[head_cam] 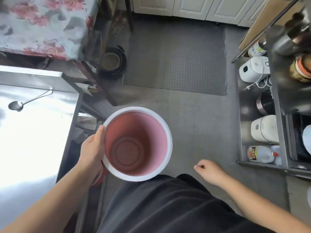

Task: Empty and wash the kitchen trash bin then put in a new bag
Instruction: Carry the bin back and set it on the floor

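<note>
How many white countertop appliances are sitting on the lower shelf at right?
2. One white appliance, its cord trailing, sits at the far end of the lower shelf; a second white appliance stands nearer, beyond a bottle. The counter above may hide others.

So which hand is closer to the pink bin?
Left. The left hand grips the white rim of the pink bin on its left side. The right hand hangs off to the bin's right, loosely curled, holding nothing.

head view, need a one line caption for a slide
Left hand grips the white rim of an empty pink trash bin above the grey kitchen floor; right hand hangs loosely curled, holding nothing.
</note>
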Demonstrator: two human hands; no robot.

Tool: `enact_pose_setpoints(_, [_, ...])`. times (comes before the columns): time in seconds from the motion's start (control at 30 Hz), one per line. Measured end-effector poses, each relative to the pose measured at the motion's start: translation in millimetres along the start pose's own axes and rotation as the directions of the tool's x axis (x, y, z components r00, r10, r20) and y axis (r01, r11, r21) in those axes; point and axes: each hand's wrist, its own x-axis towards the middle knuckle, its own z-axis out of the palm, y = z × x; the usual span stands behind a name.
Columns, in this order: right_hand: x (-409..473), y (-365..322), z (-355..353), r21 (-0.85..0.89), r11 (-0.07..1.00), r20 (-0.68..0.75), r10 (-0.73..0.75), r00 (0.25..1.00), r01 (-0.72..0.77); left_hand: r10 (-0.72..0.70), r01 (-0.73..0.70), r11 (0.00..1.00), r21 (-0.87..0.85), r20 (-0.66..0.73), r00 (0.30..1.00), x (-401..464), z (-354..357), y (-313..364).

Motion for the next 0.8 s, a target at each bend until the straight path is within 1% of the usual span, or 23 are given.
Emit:
enact_pose_setpoints(0.07, [6,18,-10,-0.047,0.998,-0.016,0.044,0.999,-0.044,0.003,-0.002,1.0,0.023,-0.034,0.999,16,7,16])
enact_pose_setpoints(0.13, [12,45,-21,-0.058,0.991,-0.03,0.118,0.993,-0.12,0.004,-0.002,0.999,0.041,-0.042,0.999,29,19,32])
enact_pose_setpoints(0.27, [32,102,-47,-0.025,0.977,0.042,0.213,0.976,-0.213,-0.009,0.013,0.998,0.062,-0.074,0.997,54,58,65])
enact_pose_setpoints(0.37, [65,135,-77,-0.089,0.968,0.105,0.242,0.964,-0.234,-0.004,0.009,0.998,0.06,-0.097,0.995,70,103,86])
enact_pose_setpoints(0.43, [97,146,-106,-0.109,0.974,0.147,0.212,0.966,-0.197,-0.029,0.034,0.999,0.042,-0.115,0.993,76,135,101])
enact_pose_setpoints(0.53, [144,143,-160,-0.181,0.975,0.182,0.159,0.97,-0.126,-0.098,0.106,0.993,0.049,-0.138,0.986,81,180,130])
enact_pose_setpoints(0.6, [170,130,-199,-0.241,0.964,0.178,0.154,0.972,-0.109,-0.117,0.121,0.993,0.016,-0.15,0.982,89,209,149])
enact_pose_setpoints(0.67, [195,109,-243,-0.242,0.965,0.131,0.132,0.982,-0.098,-0.118,0.116,0.993,-0.021,-0.159,0.98,99,236,167])
enact_pose_setpoints(0.8, [236,48,-327,-0.25,0.968,0.118,-0.007,0.993,0.037,-0.15,0.142,0.988,-0.061,-0.177,0.973,104,273,205])
